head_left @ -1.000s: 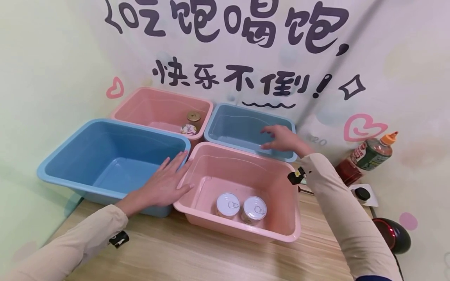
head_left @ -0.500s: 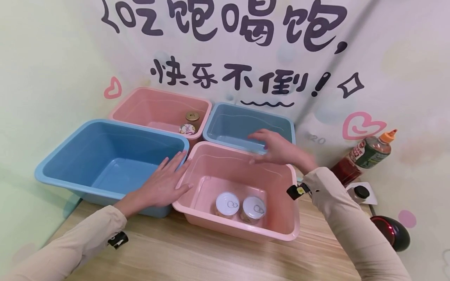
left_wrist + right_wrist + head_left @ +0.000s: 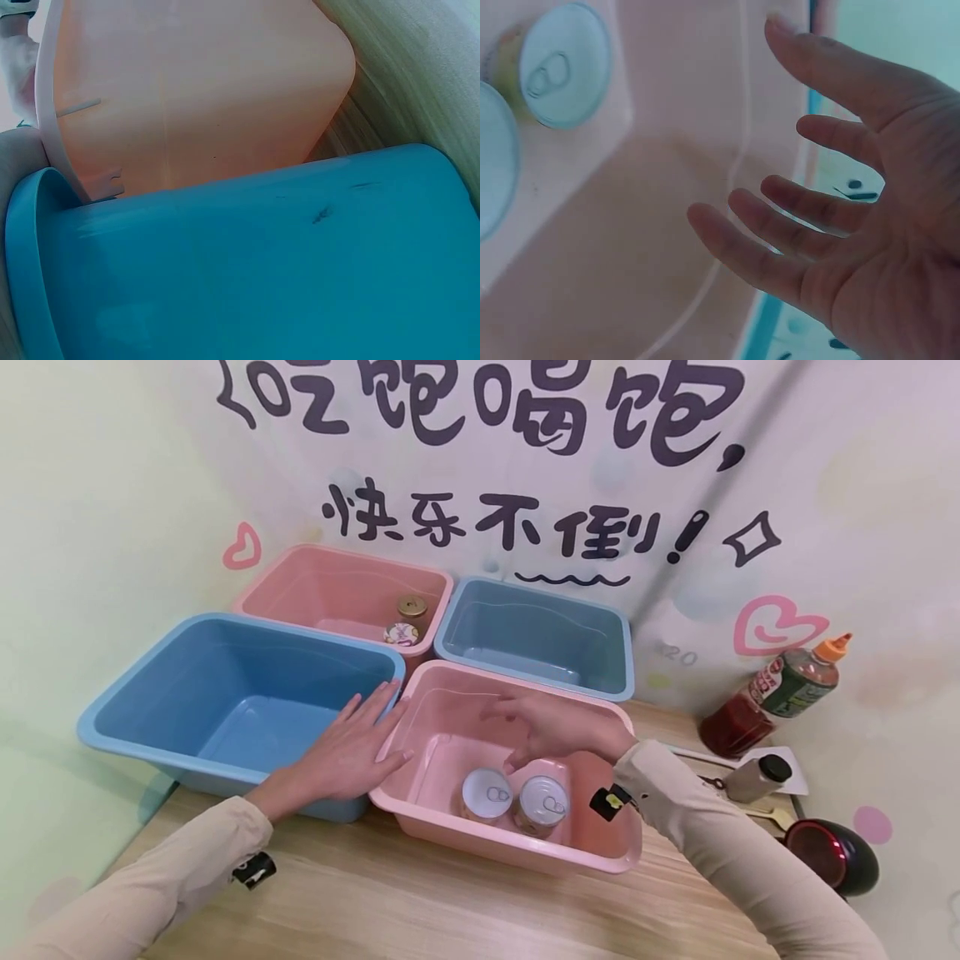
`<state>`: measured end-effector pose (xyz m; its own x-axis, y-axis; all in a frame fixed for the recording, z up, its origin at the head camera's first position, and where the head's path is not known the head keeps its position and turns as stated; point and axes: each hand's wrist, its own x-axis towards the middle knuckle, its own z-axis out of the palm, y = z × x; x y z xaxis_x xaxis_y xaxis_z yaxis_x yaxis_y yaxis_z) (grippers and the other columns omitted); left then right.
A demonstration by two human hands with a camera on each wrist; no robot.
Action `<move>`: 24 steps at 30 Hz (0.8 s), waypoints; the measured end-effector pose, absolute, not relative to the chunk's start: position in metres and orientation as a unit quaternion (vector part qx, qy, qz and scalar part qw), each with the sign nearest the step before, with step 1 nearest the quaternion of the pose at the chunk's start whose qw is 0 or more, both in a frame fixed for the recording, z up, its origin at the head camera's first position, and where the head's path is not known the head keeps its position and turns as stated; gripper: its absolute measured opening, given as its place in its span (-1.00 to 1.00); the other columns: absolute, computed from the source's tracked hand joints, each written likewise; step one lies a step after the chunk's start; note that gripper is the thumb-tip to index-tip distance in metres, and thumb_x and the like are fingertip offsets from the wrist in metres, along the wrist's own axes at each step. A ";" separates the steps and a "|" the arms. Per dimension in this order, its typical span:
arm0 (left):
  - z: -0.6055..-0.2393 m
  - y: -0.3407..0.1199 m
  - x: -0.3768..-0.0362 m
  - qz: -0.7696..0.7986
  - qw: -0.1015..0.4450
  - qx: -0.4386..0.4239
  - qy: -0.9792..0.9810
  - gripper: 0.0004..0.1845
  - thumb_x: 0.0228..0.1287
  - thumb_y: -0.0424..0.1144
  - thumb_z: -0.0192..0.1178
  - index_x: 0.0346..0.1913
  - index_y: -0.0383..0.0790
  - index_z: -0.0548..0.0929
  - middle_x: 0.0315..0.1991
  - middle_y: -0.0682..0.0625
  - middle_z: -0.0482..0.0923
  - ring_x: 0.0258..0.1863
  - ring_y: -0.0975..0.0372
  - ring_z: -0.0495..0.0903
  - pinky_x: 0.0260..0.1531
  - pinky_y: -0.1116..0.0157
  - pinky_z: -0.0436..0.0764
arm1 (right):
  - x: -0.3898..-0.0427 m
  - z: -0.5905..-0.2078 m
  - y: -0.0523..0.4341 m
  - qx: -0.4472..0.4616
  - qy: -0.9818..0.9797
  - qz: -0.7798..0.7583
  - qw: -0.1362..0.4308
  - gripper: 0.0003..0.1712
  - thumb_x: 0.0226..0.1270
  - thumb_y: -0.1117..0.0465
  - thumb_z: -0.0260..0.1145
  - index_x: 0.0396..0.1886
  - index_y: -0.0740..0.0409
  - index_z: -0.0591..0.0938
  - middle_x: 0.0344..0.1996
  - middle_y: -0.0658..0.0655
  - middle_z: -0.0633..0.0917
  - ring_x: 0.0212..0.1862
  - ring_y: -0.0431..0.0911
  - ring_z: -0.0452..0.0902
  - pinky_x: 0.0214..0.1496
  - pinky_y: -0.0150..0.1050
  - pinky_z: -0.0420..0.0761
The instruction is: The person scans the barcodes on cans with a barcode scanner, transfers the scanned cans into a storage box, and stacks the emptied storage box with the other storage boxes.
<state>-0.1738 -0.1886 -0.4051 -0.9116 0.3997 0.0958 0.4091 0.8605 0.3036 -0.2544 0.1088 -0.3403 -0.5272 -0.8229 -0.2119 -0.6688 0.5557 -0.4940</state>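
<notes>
In the head view two cans with pull-tab lids stand side by side in the near pink bin (image 3: 510, 853), a left can (image 3: 486, 795) and a right can (image 3: 543, 802). My right hand (image 3: 551, 727) is over this bin, just behind the cans. Its fingers are spread and hold nothing; the right wrist view shows the bare palm (image 3: 900, 247), with a can lid (image 3: 566, 66) apart from it. My left hand (image 3: 348, 760) lies with straight fingers across the adjoining rims of the near blue bin (image 3: 112, 743) and the near pink bin.
Behind stand a far pink bin (image 3: 330, 557) with a gold-lidded can (image 3: 412, 607) and a patterned can (image 3: 401, 635), and a far blue bin (image 3: 551, 595). At the right are a sauce bottle (image 3: 780, 693), a black-capped jar (image 3: 759, 778) and a black rounded object (image 3: 832, 857).
My right hand has come from over the far blue bin toward me and left, down over the near pink bin. My left hand has stayed on the rims.
</notes>
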 end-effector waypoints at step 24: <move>-0.402 -0.187 -0.174 -0.158 0.001 -0.200 -0.967 -0.19 0.43 0.09 0.08 0.55 -0.29 0.14 0.62 -0.25 -0.11 0.61 -0.13 -0.11 0.53 -0.20 -0.06 | -0.253 -0.411 0.078 -0.430 0.854 -0.093 0.278 -0.21 -0.11 -0.06 0.66 0.21 -0.06 0.64 0.03 0.01 0.64 0.10 -0.04 0.47 0.13 -0.18 0.53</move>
<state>-0.1740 -0.1871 -0.4023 -0.9199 0.3867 0.0657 0.3875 0.8700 0.3050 -0.2528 0.0782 -0.4107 -0.4746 -0.7862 -0.3958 -0.6831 0.6126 -0.3977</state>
